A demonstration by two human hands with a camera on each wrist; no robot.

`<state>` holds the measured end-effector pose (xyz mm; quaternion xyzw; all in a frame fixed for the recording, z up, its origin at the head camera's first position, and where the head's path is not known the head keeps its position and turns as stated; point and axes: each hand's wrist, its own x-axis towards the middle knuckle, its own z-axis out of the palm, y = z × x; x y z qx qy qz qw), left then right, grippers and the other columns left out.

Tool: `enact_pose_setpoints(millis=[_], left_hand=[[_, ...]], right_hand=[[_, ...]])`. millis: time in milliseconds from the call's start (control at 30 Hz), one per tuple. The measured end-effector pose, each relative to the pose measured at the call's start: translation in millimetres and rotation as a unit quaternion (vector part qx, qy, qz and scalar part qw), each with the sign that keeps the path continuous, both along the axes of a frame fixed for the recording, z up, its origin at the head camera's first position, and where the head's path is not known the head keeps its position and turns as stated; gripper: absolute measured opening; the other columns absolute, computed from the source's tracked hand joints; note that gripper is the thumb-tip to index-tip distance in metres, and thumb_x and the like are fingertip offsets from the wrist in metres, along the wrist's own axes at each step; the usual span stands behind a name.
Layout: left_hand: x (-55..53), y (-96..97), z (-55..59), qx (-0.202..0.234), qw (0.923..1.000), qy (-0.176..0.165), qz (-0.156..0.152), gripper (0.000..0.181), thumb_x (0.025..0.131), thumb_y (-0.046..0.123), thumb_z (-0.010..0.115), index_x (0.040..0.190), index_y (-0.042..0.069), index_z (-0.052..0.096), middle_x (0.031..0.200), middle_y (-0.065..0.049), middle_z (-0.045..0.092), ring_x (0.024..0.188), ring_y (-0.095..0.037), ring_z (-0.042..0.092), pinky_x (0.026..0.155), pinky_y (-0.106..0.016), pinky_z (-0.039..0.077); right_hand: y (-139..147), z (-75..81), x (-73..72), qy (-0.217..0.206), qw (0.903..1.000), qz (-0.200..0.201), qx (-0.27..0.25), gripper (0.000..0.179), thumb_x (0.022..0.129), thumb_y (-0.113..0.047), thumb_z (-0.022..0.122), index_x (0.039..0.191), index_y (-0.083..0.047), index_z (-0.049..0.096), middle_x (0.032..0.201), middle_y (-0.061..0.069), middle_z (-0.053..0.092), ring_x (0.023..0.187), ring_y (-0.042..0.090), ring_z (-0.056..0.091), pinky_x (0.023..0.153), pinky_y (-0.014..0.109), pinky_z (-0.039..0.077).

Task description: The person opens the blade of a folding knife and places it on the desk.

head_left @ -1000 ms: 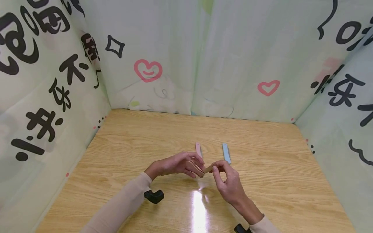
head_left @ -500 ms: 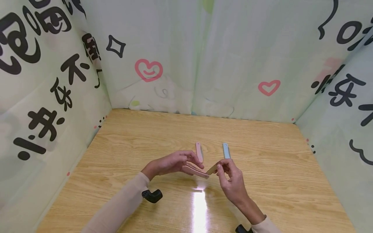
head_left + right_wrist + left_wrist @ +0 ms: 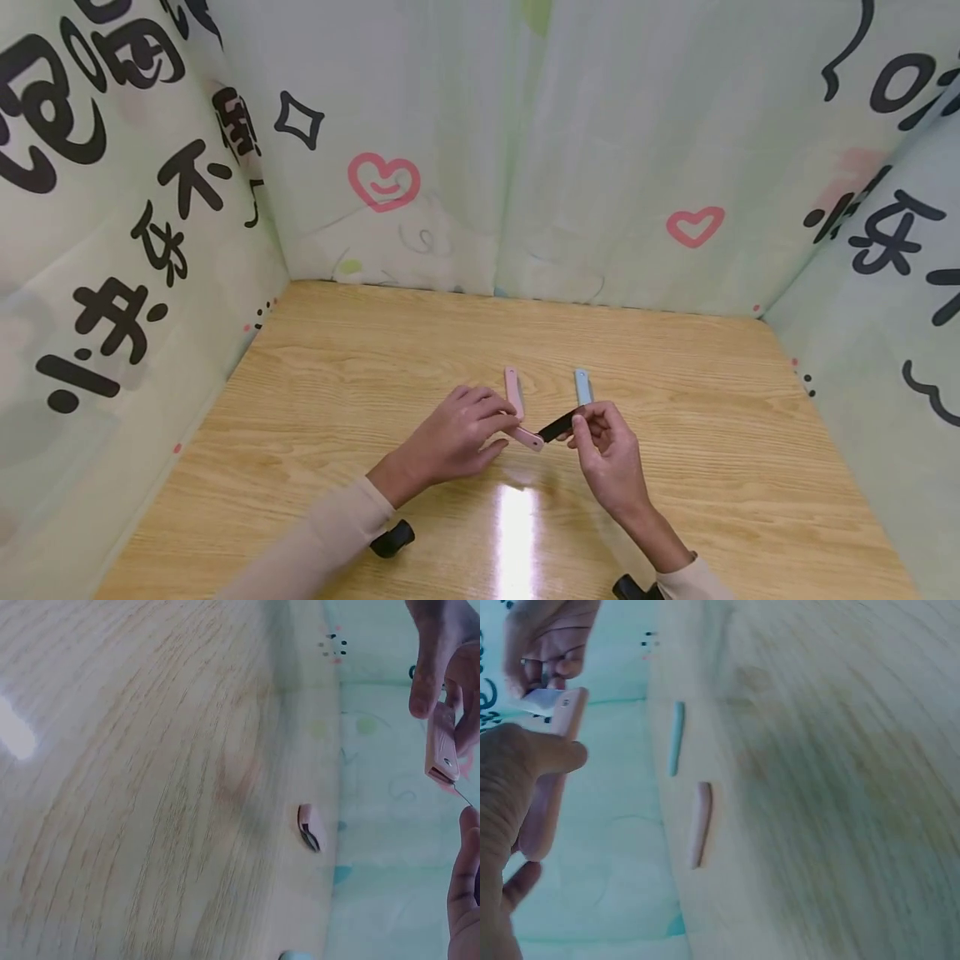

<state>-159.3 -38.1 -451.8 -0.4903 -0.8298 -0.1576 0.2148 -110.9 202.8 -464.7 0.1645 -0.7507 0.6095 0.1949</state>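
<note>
A folding knife is held between the two hands, partly unfolded. My left hand point(image 3: 459, 432) grips its pink handle point(image 3: 527, 437), back of the hand upward in the head view. Thumb and fingers lie around the handle point(image 3: 544, 817) in the left wrist view. From the handle's pivot end juts the blade point(image 3: 557, 426), dark in the head view and pale in the left wrist view. My right hand point(image 3: 611, 458) pinches that blade near its far end. Beyond the hands lie a pink folding knife point(image 3: 513, 390) and a light blue one point(image 3: 582, 387), both folded.
The wooden table point(image 3: 360, 350) is enclosed by pale printed curtains point(image 3: 600, 150) at the back and sides. Black camera mounts sit at the left wrist point(image 3: 392, 539) and right wrist point(image 3: 636, 587). A bright light reflection point(image 3: 516, 533) shows on the front of the tabletop.
My left hand has rolled over so its back faces up, and the pink handle shows more plainly. The blade has turned from tan-looking to dark, and my right hand has shifted slightly right.
</note>
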Motion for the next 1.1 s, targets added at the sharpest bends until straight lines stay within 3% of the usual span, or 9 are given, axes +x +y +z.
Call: enact_pose_setpoints(millis=[133, 367, 567, 767, 1100], left_hand=[[-1.2, 3.1, -7.0, 0.02, 0.9964, 0.076, 0.033, 0.021, 0.085, 0.026, 0.086, 0.102, 0.015, 0.08, 0.102, 0.0, 0.067, 0.095, -0.018, 0.058, 0.085, -0.034, 0.049], [-2.3, 3.7, -15.5, 0.041, 0.9886, 0.138, 0.045, 0.018, 0.086, 0.033, 0.084, 0.095, 0.017, 0.082, 0.092, 0.003, 0.066, 0.086, -0.016, 0.058, 0.078, -0.034, 0.049], [1.1, 4.4, -17.7, 0.048, 0.9874, 0.143, 0.049, 0.018, 0.085, 0.032, 0.084, 0.094, 0.016, 0.082, 0.09, 0.003, 0.068, 0.084, -0.015, 0.06, 0.077, -0.034, 0.049], [2.5, 3.5, -21.7, 0.067, 0.9875, 0.136, 0.045, 0.016, 0.084, 0.028, 0.085, 0.09, 0.014, 0.079, 0.084, 0.003, 0.065, 0.075, -0.011, 0.057, 0.068, -0.027, 0.049], [5.8, 5.2, -26.6, 0.094, 0.9859, 0.123, 0.065, 0.022, 0.08, 0.031, 0.088, 0.078, 0.015, 0.073, 0.075, 0.005, 0.058, 0.06, -0.005, 0.049, 0.055, -0.02, 0.045]], right_hand=[[1.1, 2.0, 1.2, -0.003, 1.0, -0.001, -0.002, 0.006, 0.096, 0.016, 0.054, 0.1, 0.012, 0.054, 0.087, 0.018, 0.065, 0.074, 0.024, 0.067, 0.067, 0.024, 0.055], [2.6, 4.3, 2.9, -0.013, 0.9997, -0.012, -0.017, 0.004, 0.097, 0.016, 0.053, 0.101, 0.014, 0.054, 0.086, 0.021, 0.064, 0.072, 0.021, 0.067, 0.068, 0.024, 0.056], [1.6, 8.5, 2.5, -0.024, 0.999, -0.026, -0.027, 0.004, 0.099, 0.014, 0.053, 0.103, 0.014, 0.054, 0.085, 0.023, 0.063, 0.071, 0.02, 0.067, 0.067, 0.023, 0.055], [-3.1, 13.0, 1.0, -0.025, 0.9981, -0.039, -0.04, 0.005, 0.099, 0.013, 0.053, 0.103, 0.015, 0.054, 0.086, 0.023, 0.063, 0.072, 0.02, 0.067, 0.067, 0.023, 0.055], [-7.9, 12.9, -0.9, 0.02, 0.9978, -0.033, -0.053, 0.007, 0.099, 0.015, 0.052, 0.105, 0.018, 0.052, 0.089, 0.027, 0.062, 0.074, 0.018, 0.069, 0.069, 0.023, 0.056]])
